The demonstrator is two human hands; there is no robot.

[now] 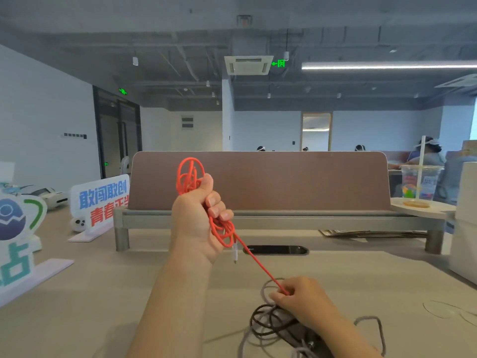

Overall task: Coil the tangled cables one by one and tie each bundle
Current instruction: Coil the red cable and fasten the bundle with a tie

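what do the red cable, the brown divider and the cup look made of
Red cable: matte sheath, no glare, probably rubber or braid; too blurred to tell. Brown divider: flat, dull surface, likely felt or fabric. Cup: clear plastic, since what is inside shows through.

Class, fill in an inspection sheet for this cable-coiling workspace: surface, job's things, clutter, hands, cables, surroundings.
Surface: pale desk with a black grommet slot near the divider.
Job's things: orange cable bunched loosely, with one strand running taut down to the desk; dark cables and grey cable heaped, uncoiled.
Clutter: lettered sign and logo sign at left; plastic cup with a straw on a plate at right.
Hands: left hand grips the raised orange bundle; right hand pinches the orange strand over the heap.
Cables: white plug dangles below the left hand; no tie seen.
Surroundings: brown divider panel; people seated beyond it.
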